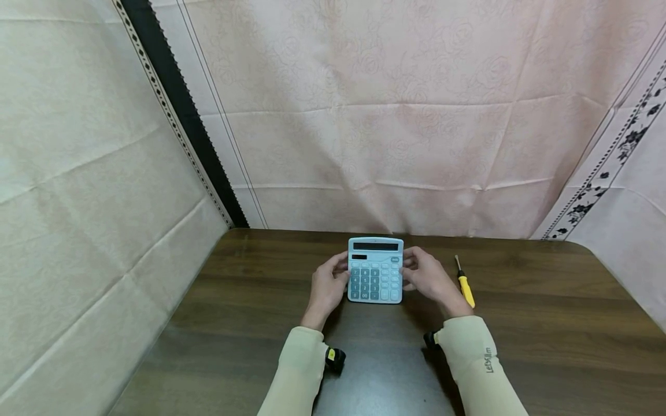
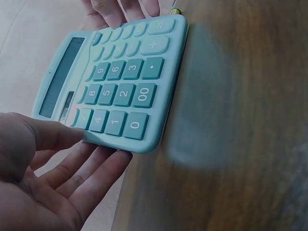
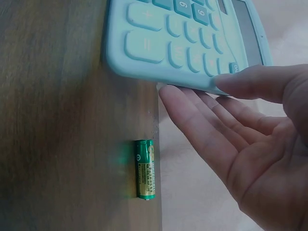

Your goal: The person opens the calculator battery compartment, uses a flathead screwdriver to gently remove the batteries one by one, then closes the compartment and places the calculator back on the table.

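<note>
A light blue calculator (image 1: 375, 270) is held up between both hands, its keys and dark display facing the head camera. My left hand (image 1: 329, 284) grips its left edge. In the left wrist view the thumb lies on the face near the number keys and the fingers (image 2: 91, 180) go under the back. My right hand (image 1: 428, 276) pinches the opposite edge, thumb on top and fingers behind, as the right wrist view shows. Below the calculator, a green and gold battery (image 3: 145, 169) lies on the wooden table, hidden from the head view.
To the right of my right hand, a screwdriver (image 1: 465, 282) with a yellow handle lies on the brown wooden table (image 1: 546, 306). Pale patterned cloth (image 1: 416, 144) hangs behind the table's far edge, with more cloth (image 1: 93, 231) along the left side.
</note>
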A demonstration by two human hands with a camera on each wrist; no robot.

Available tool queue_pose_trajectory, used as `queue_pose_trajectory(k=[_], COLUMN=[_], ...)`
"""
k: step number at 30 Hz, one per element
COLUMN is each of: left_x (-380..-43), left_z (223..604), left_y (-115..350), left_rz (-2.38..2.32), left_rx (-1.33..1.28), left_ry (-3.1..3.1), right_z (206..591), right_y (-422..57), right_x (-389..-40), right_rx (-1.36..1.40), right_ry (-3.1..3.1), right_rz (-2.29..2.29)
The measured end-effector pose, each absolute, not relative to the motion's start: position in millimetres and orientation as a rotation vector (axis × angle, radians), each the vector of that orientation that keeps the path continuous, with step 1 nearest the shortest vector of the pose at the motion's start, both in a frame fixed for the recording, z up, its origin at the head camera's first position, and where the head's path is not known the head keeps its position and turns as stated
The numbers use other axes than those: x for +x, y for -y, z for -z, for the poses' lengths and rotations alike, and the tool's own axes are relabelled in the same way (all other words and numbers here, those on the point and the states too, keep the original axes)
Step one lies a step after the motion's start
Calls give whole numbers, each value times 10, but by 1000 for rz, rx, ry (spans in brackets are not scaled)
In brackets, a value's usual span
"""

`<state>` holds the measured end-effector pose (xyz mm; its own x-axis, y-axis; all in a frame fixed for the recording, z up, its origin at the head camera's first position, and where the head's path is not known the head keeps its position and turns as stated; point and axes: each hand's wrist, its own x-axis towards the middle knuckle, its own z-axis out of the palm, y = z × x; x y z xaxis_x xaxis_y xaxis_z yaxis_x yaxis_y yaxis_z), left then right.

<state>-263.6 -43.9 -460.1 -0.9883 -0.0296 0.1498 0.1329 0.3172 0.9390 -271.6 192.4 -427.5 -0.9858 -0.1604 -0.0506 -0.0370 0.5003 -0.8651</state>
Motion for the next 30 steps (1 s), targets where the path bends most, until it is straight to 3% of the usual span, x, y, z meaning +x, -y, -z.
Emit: queue_pose_trajectory(k=[30], left_x=[-2627], left_z=[4670], left_y=[430], left_rz=[1747], left_rx=[-65], left_ry=[2548], right_z=[4321], right_y=[-1895], right_x=[-2713], right_rx=[-91], right_ry=[-2584], right_rz=[1320])
